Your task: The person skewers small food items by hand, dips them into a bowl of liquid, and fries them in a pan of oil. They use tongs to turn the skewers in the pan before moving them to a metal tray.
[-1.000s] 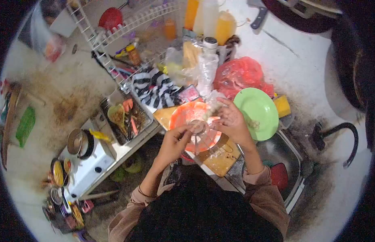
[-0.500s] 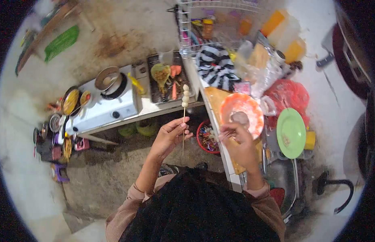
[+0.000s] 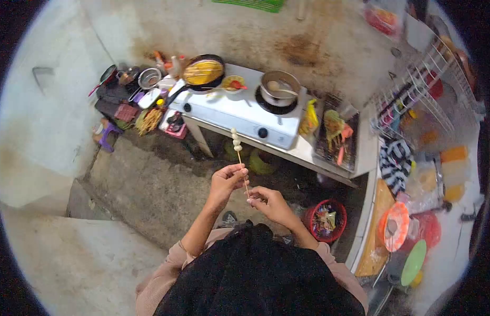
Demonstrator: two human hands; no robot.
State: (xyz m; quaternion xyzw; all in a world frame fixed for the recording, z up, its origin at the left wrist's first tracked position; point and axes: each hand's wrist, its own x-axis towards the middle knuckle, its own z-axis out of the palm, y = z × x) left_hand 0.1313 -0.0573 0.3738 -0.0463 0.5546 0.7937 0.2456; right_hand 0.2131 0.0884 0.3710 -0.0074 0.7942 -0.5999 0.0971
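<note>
A thin wooden skewer (image 3: 241, 159) stands nearly upright in front of me, with several small pale balls (image 3: 236, 140) threaded on its top end. My left hand (image 3: 227, 185) pinches the stick below the balls. Lower down, my right hand (image 3: 271, 205) has its fingertips closed at the bottom end of the stick. Beyond both hands is the white two-burner stove (image 3: 229, 113). On it are a frying pan (image 3: 207, 72) with yellow food, a small bowl (image 3: 234, 84) with something red, and a pot (image 3: 279, 87) with a ladle in it.
Right of the stove lies a dark tray (image 3: 335, 138) with utensils. A red basket (image 3: 326, 220) of wrappers stands on the floor. The right counter holds an orange-and-white bowl (image 3: 395, 227), a green plate (image 3: 414, 263) and a striped cloth (image 3: 396, 165). A purple stool (image 3: 107, 136) stands at left.
My view has swung left toward the stove. My right hand has left the counter by the orange-and-white bowl and now grips the skewer's lower end. My left hand still holds the skewer.
</note>
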